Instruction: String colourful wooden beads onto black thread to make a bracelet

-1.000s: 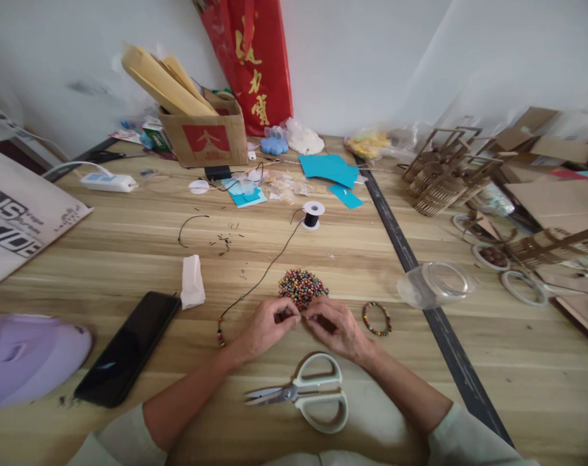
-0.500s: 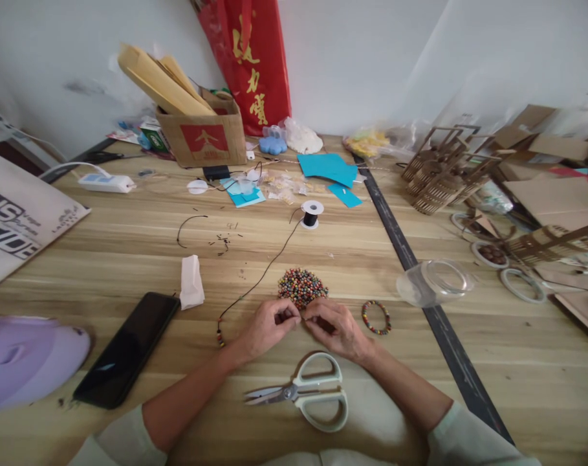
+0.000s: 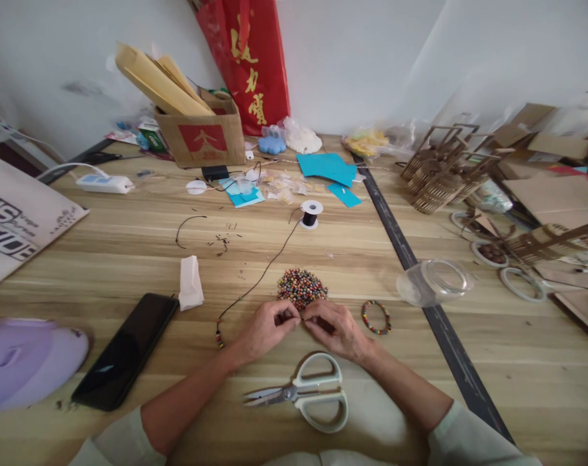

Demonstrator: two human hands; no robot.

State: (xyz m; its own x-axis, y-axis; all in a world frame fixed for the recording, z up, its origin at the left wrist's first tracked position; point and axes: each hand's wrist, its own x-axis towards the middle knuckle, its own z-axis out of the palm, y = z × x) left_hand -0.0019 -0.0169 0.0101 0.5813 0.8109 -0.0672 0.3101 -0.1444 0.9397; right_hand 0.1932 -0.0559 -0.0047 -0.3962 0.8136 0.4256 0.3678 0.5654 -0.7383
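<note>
Just in front of a pile of small multicoloured beads (image 3: 303, 288), my two hands meet fingertip to fingertip. My left hand (image 3: 270, 329) is closed in a pinch. A black cord (image 3: 269, 265) runs from a white spool (image 3: 311, 215) to a few strung beads (image 3: 219, 339) and passes out of sight at my left wrist; its end appears to be in that pinch. My right hand (image 3: 336, 327) pinches too, on something too small to make out. To its right lies a finished-looking beaded bracelet (image 3: 376, 317). Scissors (image 3: 298, 391) with pale handles lie between my forearms.
At left are a black phone (image 3: 126, 349), a folded white paper (image 3: 191, 283) and a purple object (image 3: 32, 366). A clear plastic jar (image 3: 434, 283) lies on its side at right. Cord snippets (image 3: 220, 243), blue paper (image 3: 326, 169) and a cardboard box (image 3: 201, 139) are farther back.
My hands stay almost still, fingertips together by the bead pile. The view shifts very slightly; nothing else visibly moves.
</note>
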